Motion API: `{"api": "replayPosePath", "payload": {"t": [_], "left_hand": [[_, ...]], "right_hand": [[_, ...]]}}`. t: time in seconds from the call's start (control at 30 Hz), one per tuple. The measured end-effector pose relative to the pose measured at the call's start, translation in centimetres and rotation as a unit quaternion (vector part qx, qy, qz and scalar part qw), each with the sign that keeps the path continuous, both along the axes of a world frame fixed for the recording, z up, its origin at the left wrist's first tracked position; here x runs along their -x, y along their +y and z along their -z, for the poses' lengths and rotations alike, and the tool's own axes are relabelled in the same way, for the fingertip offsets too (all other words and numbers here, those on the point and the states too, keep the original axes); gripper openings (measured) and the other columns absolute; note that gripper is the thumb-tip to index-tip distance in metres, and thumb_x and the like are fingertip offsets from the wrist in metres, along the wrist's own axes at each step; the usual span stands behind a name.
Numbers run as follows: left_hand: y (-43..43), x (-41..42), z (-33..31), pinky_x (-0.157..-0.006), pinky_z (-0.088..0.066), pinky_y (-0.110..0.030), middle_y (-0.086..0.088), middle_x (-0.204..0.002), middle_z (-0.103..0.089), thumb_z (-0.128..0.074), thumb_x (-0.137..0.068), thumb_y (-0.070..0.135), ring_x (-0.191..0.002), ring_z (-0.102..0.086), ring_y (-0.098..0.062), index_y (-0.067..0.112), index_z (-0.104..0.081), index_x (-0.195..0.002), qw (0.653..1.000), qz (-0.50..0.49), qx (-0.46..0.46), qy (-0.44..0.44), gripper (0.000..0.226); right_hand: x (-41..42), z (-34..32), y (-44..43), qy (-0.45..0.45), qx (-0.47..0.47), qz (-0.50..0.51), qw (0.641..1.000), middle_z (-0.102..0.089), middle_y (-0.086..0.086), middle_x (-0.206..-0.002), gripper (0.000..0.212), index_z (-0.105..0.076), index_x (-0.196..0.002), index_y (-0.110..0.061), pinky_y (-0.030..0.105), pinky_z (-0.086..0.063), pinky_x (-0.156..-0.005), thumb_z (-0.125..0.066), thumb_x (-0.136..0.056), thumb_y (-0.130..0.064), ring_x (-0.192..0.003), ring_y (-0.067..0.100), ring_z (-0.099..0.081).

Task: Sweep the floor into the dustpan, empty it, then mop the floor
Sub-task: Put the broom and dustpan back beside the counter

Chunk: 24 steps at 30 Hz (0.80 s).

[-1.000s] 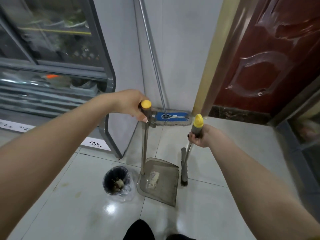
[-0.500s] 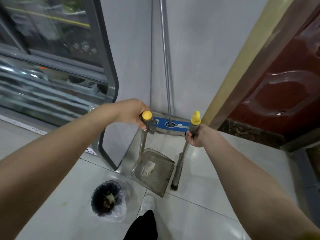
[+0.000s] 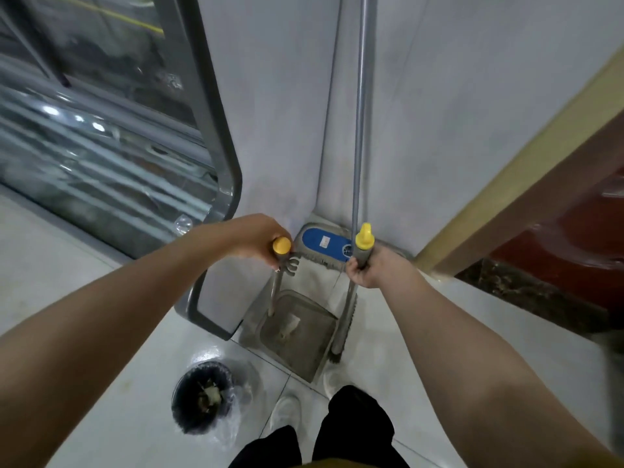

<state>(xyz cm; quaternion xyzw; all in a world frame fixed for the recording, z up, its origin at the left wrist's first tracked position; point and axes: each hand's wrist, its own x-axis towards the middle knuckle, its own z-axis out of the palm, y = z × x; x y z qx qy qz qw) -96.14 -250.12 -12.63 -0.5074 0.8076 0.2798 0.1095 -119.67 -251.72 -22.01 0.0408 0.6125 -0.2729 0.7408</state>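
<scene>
Head view: the left hand (image 3: 258,238) is clenched round the top of the dustpan (image 3: 297,346) handle, just under its yellow cap. The right hand (image 3: 373,269) grasps the broom (image 3: 340,336) handle below its own yellow cap. Both tools stand upright on the tiled floor (image 3: 101,366) close to the wall corner. The pan rests beside the foot of a glass-fronted cabinet (image 3: 216,157), and the broom head touches the pan's right edge.

A pale scrap (image 3: 291,327) lies inside the pan. The lined waste bin (image 3: 202,398), near the person's feet and apart from the pan, holds debris.

The flat mop (image 3: 322,243) leans in the corner behind both tools, its pole (image 3: 362,113) against the wall, with no hand on it.

Assessment: sweeping appears finished or nearly so. Emptying looks at best partial, given the scrap in the pan. Mopping has not yet begun.
</scene>
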Motion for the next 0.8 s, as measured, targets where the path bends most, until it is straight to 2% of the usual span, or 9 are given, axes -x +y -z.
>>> {"api": "replayPosePath", "payload": {"t": [0.1,0.17,0.23,0.3,0.37,0.43,0.53,0.63,0.8], "left_hand": [[-1.2,-0.5,0.8,-0.090,-0.045,-0.030,0.000,-0.108,-0.069,-0.079,-0.074,0.023,-0.103,-0.060,-0.018,0.023,-0.066,-0.115,0.999,-0.035,-0.009,-0.017,0.043],[-1.7,-0.8,1.5,-0.091,-0.045,-0.032,0.001,-0.109,-0.068,-0.078,-0.074,0.023,-0.104,-0.059,-0.019,0.023,-0.065,-0.116,0.998,-0.051,-0.018,-0.038,0.044],[-2.1,-1.0,2.6,-0.092,-0.045,-0.033,0.002,-0.111,-0.067,-0.077,-0.075,0.022,-0.104,-0.059,-0.018,0.024,-0.064,-0.117,0.996,-0.065,-0.026,-0.057,0.045],[-2.4,-1.5,3.8,-0.091,-0.046,-0.032,0.002,-0.111,-0.067,-0.076,-0.075,0.021,-0.104,-0.059,-0.017,0.023,-0.064,-0.118,0.993,-0.093,-0.039,-0.060,0.044],[-2.5,-2.1,4.8,-0.089,-0.046,-0.031,0.003,-0.110,-0.067,-0.076,-0.076,0.021,-0.103,-0.059,-0.018,0.023,-0.063,-0.117,0.990,-0.116,-0.042,-0.063,0.043],[-2.7,-3.1,5.4,-0.087,-0.045,-0.028,0.004,-0.110,-0.066,-0.076,-0.077,0.023,-0.103,-0.059,-0.018,0.024,-0.063,-0.118,0.986,-0.151,-0.037,-0.059,0.043],[-2.9,-4.6,5.9,-0.087,-0.041,-0.025,0.003,-0.113,-0.066,-0.075,-0.077,0.023,-0.104,-0.058,-0.018,0.025,-0.061,-0.119,0.982,-0.174,-0.039,-0.060,0.044],[-2.9,-6.2,6.1,-0.092,-0.043,-0.029,0.002,-0.116,-0.064,-0.075,-0.077,0.020,-0.107,-0.057,-0.019,0.024,-0.061,-0.122,0.979,-0.178,-0.068,-0.067,0.047],[-3.1,-8.4,6.5,-0.092,-0.042,-0.028,0.000,-0.117,-0.064,-0.074,-0.078,0.017,-0.107,-0.057,-0.020,0.022,-0.061,-0.121,0.979,-0.182,-0.070,-0.060,0.045]], "right_hand": [[-1.3,0.7,-2.7,-0.010,0.001,-0.016,1.000,-0.049,0.011,-0.066,0.029,-0.048,-0.079,-0.001,0.013,-0.037,-0.028,-0.038,-0.098,-0.020,-0.022,0.016,-0.042],[-2.2,1.3,-4.4,-0.016,0.004,-0.044,0.999,-0.058,0.011,-0.104,0.026,-0.054,-0.108,0.000,0.014,-0.037,-0.025,-0.035,-0.101,-0.016,-0.021,0.015,-0.045],[-2.9,2.0,-6.1,-0.009,-0.011,-0.066,0.998,-0.051,0.011,-0.135,0.034,-0.049,-0.130,0.001,0.016,-0.036,-0.024,-0.037,-0.101,-0.013,-0.021,0.015,-0.046],[-3.6,2.8,-7.6,-0.021,-0.026,-0.083,0.996,-0.046,0.013,-0.141,0.029,-0.055,-0.116,0.006,0.017,-0.036,-0.023,-0.037,-0.102,-0.013,-0.021,0.016,-0.047],[-4.4,3.4,-8.4,-0.028,-0.038,-0.110,0.993,-0.044,0.017,-0.141,0.031,-0.053,-0.086,0.008,0.017,-0.037,-0.024,-0.036,-0.102,-0.014,-0.021,0.017,-0.049],[-5.5,4.1,-8.9,-0.016,-0.053,-0.142,0.988,-0.043,0.021,-0.140,0.034,-0.049,-0.077,0.006,0.016,-0.038,-0.024,-0.036,-0.102,-0.013,-0.022,0.017,-0.050],[-7.7,5.0,-10.0,0.002,-0.056,-0.195,0.979,-0.051,0.026,-0.122,0.030,-0.051,-0.078,0.009,0.018,-0.037,-0.023,-0.041,-0.099,-0.010,-0.027,0.021,-0.053],[-10.1,5.2,-11.0,0.016,-0.081,-0.218,0.972,-0.053,0.026,-0.085,0.017,-0.052,-0.090,0.010,0.023,-0.038,-0.022,-0.050,-0.095,-0.006,-0.055,0.032,-0.055],[-14.1,5.3,-11.7,0.013,-0.090,-0.227,0.970,-0.049,0.025,-0.084,0.013,-0.052,-0.094,0.007,0.029,-0.041,-0.023,-0.054,-0.093,-0.005,-0.067,0.039,-0.048]]}}
